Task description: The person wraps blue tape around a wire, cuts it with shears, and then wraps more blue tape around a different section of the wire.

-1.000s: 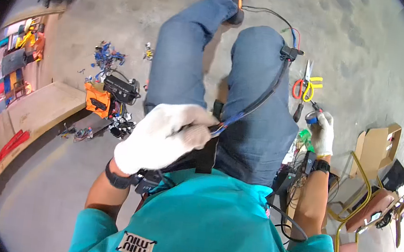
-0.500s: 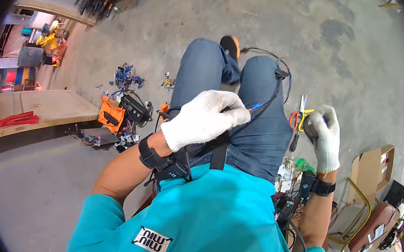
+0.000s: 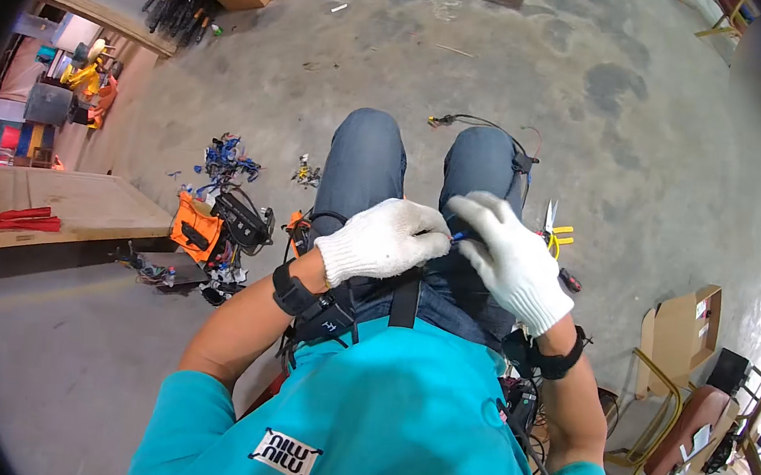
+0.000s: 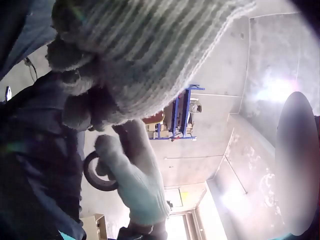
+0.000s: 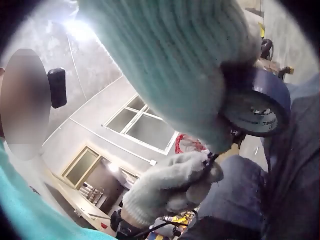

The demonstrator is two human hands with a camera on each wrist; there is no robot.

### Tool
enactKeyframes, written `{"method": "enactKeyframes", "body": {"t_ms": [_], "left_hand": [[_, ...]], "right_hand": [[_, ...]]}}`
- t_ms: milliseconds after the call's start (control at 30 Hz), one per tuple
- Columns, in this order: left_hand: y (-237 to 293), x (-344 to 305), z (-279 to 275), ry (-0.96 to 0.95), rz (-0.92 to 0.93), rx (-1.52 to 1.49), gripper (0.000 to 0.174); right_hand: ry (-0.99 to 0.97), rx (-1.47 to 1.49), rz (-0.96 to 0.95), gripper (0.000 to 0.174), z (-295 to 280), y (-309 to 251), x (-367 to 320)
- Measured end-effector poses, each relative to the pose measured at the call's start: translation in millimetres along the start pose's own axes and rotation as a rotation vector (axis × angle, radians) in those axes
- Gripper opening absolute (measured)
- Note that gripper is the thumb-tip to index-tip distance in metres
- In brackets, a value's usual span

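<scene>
My gloved left hand (image 3: 385, 238) pinches the end of a wire bundle above the lap, where a bit of blue wire (image 3: 458, 236) shows between the two hands. Close beside it is my gloved right hand (image 3: 514, 262), fingers reaching toward that end. A roll of blue tape (image 5: 272, 87) is gripped by the right hand; the left wrist view shows the tape ring under its fingers. The dark cable runs over the right thigh to a black connector block (image 3: 524, 163) at the knee. The wire ends are mostly hidden by the gloves.
Scissors (image 3: 551, 218) lie on the floor right of the right leg, near a dark tool handle (image 3: 569, 280). Piles of wires (image 3: 228, 159) and an orange pouch (image 3: 197, 224) are on the left, beside a low wooden platform (image 3: 113, 198). An open cardboard box (image 3: 681, 337) stands at right.
My right hand has come from beside the scissors, with the tape roll, inward to the left hand over the lap. The left hand keeps its pinch on the wire end. The head view has tilted up.
</scene>
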State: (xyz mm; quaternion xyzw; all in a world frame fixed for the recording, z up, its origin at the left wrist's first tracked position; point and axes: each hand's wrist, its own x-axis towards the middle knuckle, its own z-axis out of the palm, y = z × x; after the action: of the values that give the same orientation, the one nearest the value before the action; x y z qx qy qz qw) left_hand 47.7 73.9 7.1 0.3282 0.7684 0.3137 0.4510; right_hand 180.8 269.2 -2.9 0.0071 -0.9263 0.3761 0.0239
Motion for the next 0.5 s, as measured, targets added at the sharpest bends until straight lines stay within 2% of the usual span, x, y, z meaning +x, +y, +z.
{"method": "enactKeyframes", "body": {"t_ms": [67,133,167,233,300,367,433,467,500], "left_hand": [[5.0,-3.1,-3.3,-0.025,-0.021,-0.035,0.034],[3.6,-4.4,-6.2,-0.047,-0.046,-0.071,0.034],[0.0,-4.2,-7.7,-0.041,-0.022,-0.081,0.034],[-12.6,-1.4,-8.0,-0.03,0.034,-0.089,0.034],[0.7,-13.7,-19.6,-0.046,-0.016,-0.134,0.035],[-22.2,-16.8,-28.3,-0.035,0.059,-0.037,0.035],[-39.5,-28.1,-49.2,-0.045,0.086,-0.026,0.034],[-36.6,-37.2,-60.3,-0.05,-0.012,-0.015,0.034],[-45.0,-43.4,-67.9,-0.021,-0.005,0.035,0.036]], "right_hand": [[-0.048,0.0,-0.024,0.04,8.5,5.4,6.1],[-0.191,-0.037,0.044,0.028,8.3,11.0,8.7],[-0.201,-0.039,0.037,0.028,6.3,10.6,8.8],[-0.163,0.0,0.058,0.024,0.8,7.1,6.4],[-0.127,0.131,0.058,0.025,-2.0,3.3,4.0],[-0.122,0.06,0.141,0.023,-3.9,1.0,1.1],[-0.019,0.151,0.211,0.02,-0.5,3.2,2.0],[-0.014,0.172,0.253,0.02,-1.6,2.4,5.2],[-0.008,0.192,0.298,0.02,-3.4,0.3,8.7]]}}
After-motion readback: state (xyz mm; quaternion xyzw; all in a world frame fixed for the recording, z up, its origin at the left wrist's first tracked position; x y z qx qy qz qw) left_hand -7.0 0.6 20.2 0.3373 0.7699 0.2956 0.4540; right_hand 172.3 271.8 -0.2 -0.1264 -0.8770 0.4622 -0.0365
